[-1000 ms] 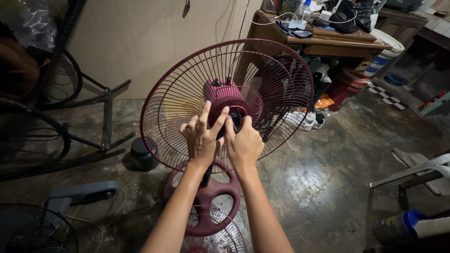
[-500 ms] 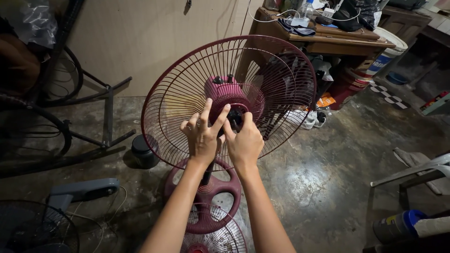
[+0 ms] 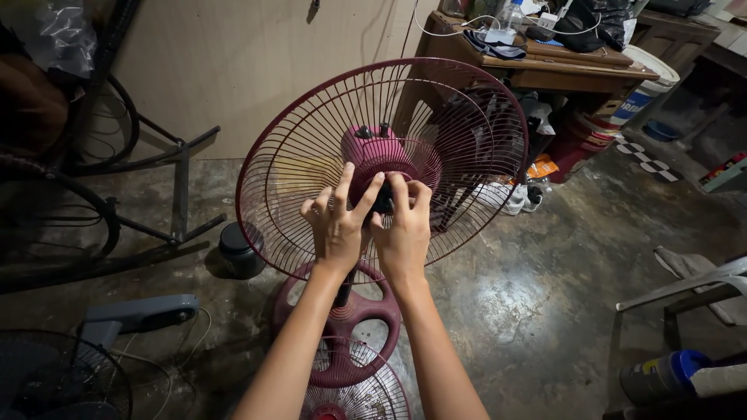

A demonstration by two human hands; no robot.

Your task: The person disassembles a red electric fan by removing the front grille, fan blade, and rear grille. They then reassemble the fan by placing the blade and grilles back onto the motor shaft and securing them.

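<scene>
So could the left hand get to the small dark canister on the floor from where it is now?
Probably yes. The left hand is at the fan's hub, but the canister stands on bare floor just below-left of the rear guard, with nothing between them.

You've got two hands up, left (image 3: 334, 225) and right (image 3: 405, 233); one maroon fan grille (image 3: 311, 140) in front of you; one maroon motor housing (image 3: 381, 155); one round maroon base (image 3: 366, 311) below; one dark canister (image 3: 240, 250) on the floor; one wooden bench (image 3: 560, 70) behind.
</scene>
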